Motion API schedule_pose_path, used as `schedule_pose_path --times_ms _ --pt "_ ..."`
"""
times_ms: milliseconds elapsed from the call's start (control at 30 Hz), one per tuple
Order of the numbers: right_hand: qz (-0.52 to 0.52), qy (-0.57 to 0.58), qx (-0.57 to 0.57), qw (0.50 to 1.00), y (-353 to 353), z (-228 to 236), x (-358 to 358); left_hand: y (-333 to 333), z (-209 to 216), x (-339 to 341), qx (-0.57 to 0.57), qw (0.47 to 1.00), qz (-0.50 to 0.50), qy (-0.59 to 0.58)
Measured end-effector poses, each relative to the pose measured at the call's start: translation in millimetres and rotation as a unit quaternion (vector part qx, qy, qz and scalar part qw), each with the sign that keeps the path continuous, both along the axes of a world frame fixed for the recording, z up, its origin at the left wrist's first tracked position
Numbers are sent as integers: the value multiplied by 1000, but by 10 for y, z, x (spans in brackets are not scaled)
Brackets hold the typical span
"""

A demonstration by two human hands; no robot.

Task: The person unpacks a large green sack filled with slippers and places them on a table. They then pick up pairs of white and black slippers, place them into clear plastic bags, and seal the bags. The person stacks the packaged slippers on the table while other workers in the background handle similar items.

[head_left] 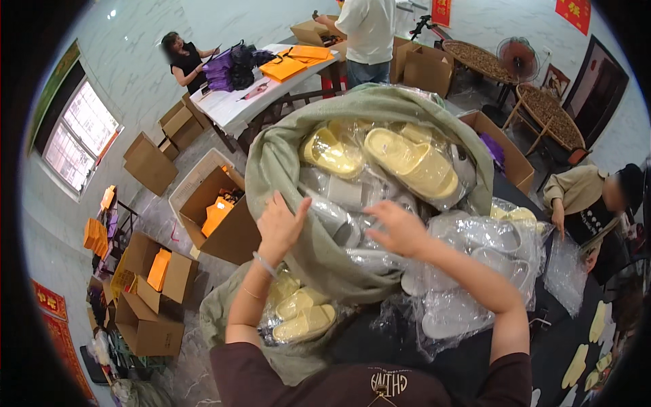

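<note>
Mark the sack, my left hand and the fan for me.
Sack (271, 159), head view: left side of its rim.
Left hand (279, 222), head view: back of the hand.
Fan (518, 58), head view: middle of its grille.

Black table (366, 342); on it, green sack (319, 261), bagged grey slippers (453, 315).

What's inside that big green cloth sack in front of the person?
The open green cloth sack holds pale-yellow slip-on sandals and light-grey slip-on sandals, wrapped in clear plastic. This top layer covers whatever lies deeper.
</note>
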State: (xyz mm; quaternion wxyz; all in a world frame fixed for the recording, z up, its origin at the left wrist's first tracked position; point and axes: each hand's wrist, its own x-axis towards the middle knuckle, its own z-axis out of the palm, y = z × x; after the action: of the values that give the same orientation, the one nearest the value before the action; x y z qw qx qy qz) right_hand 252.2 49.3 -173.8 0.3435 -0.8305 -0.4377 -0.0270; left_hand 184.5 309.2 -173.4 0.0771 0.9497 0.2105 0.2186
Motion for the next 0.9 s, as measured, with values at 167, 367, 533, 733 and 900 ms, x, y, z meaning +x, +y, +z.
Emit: schedule_pose_path --times_ms 167,367,533,733,900 --pt "13 -141 -45 989 252 -416 -857 222 -446 -444 -194 971 -6 142" --pt "83 -239 -116 961 213 -823 -1201 798 -1925 -929 -821 539 -40 -184" --pt "53 -145 -50 987 254 -1004 -1109 902 -2585 -653 -881 332 -47 -334" --pt "-90 -119 -66 987 390 -753 -639 737 -2677 -370 -768 488 63 -410" --pt "-166 -10 -82 983 779 -793 -480 502 -2481 -258 -782 464 -7 -417"
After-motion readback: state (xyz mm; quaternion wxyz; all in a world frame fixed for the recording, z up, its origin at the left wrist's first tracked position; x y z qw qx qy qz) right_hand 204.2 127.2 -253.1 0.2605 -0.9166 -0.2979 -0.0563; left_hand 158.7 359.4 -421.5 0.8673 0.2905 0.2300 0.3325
